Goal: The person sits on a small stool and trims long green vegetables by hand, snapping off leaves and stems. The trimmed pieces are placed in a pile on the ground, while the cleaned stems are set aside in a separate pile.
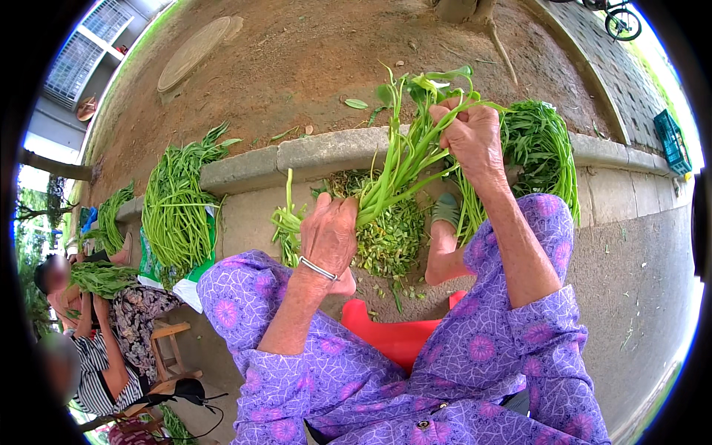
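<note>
My left hand [328,231] is closed around the lower part of a bunch of long leafy green stems [397,163], whose cut ends poke out to the left. My right hand [471,141] is closed on the upper stems near their leaves, with fingers bent. Below the bunch, a pile of trimmed leaves and bits [389,256] lies on the pavement between my legs. A tall bundle of greens [540,156] leans on the kerb to my right, partly behind my arm, and another [174,222] sits on green-and-white sacking to my left.
A stone kerb [245,172] borders bare dirt ahead. Two co-workers [111,356] sit at the left with greens and a wooden stool [172,343]. A red plastic seat [382,334] shows beneath me. A teal crate [671,141] and a bicycle [621,22] are at the right.
</note>
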A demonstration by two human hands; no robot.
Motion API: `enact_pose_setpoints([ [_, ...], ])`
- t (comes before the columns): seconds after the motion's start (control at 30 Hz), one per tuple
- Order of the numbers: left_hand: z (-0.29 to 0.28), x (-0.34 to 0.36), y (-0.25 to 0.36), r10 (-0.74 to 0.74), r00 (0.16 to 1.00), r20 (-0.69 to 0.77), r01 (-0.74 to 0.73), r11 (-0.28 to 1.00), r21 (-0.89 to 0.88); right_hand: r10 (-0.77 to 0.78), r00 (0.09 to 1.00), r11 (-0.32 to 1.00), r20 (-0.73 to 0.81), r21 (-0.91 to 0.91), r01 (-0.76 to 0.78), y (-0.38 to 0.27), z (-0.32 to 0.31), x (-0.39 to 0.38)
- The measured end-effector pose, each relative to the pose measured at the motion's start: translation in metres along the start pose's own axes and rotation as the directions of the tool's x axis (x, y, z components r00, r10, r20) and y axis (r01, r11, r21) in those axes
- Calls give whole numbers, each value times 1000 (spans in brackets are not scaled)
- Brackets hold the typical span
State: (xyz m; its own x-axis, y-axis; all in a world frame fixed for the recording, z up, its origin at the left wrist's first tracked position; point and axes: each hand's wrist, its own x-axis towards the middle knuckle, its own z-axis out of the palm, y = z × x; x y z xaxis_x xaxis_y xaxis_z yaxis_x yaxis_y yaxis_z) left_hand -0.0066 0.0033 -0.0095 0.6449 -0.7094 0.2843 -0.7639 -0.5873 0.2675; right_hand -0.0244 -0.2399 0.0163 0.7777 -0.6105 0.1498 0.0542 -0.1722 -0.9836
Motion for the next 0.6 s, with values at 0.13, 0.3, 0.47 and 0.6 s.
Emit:
enact_pose_setpoints([
  [0.13, -4, 1, 0, -124, 983, 132, 142, 980, -136, 164, 984, 962, 71, 209, -175, 2, -5, -1],
  [0.3, -1, 0, -2, -289, 921, 261, 371, 854, -366, 296, 944, 815, 146, 476, -330, 3, -4, -4],
  [0.47, 1, 2, -6, -347, 903, 253, 412, 865, -286, 107, 985, 922, 138, 357, -150, -8, -2, -6],
  [0.6, -3, 3, -13, -398, 893, 209, 440, 868, -229, 62, 988, 986, 145, 147, -83, -7, -2, -9],
])
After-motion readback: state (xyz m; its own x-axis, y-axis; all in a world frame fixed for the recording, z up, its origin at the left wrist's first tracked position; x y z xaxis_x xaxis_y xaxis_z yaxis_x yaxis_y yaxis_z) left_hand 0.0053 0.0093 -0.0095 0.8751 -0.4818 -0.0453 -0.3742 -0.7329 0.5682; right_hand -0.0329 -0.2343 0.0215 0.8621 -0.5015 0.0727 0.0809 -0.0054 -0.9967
